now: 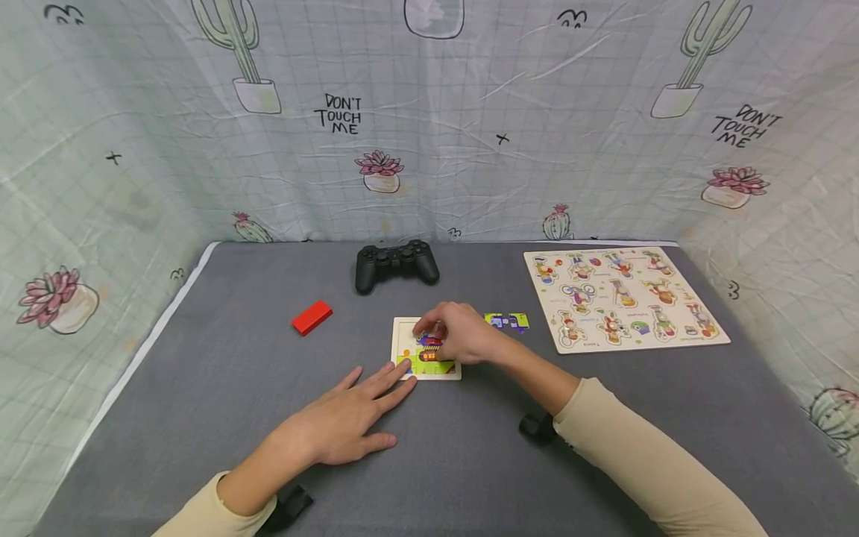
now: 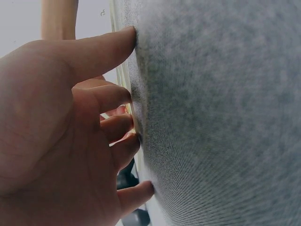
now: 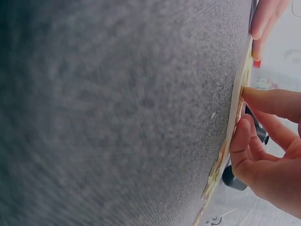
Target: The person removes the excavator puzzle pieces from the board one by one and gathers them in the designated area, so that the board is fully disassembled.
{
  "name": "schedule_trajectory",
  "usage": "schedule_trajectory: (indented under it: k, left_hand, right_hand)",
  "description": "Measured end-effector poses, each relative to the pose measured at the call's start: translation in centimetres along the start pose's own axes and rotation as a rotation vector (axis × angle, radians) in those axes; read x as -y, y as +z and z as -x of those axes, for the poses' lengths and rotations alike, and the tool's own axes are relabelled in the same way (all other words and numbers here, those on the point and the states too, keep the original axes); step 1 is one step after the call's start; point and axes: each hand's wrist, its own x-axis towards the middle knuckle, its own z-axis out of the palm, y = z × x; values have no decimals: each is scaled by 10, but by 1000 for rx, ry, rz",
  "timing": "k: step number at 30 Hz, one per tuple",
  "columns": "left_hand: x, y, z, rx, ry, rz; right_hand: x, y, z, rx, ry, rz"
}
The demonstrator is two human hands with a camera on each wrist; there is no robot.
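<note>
Beige sleeves point(image 1: 658, 462) lie nearest, on the near side of a small puzzle tray point(image 1: 436, 377). The left hand point(image 1: 352, 418) spreads flat, fingers fairly straight, fingertips on the tray's near-left corner, gripping nothing. The right hand point(image 1: 463, 332) bends its fingers and thumb over the tray's picture; whether they pinch a piece, I cannot tell. Purple-and-green pieces point(image 1: 496, 321) lie right of the tray, a black game controller point(image 1: 396, 262) beyond it.

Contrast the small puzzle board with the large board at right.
The small board is nearly square; the large board is oblong. The left hand and right hand are at the small board; neither touches the large board. Both boards lie on the grey tabletop, showing colourful pictures.
</note>
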Motion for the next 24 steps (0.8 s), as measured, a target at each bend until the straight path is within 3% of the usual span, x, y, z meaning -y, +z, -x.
schedule_trajectory:
  k: [11, 24]
  left_hand:
    - [0, 3, -3, -5, -2, -8]
    - [1, 1, -1, -2, -4, -7]
  right_hand:
    - [2, 1, 2, -5, 15, -27]
    - [4, 1, 2, -34, -34, 25]
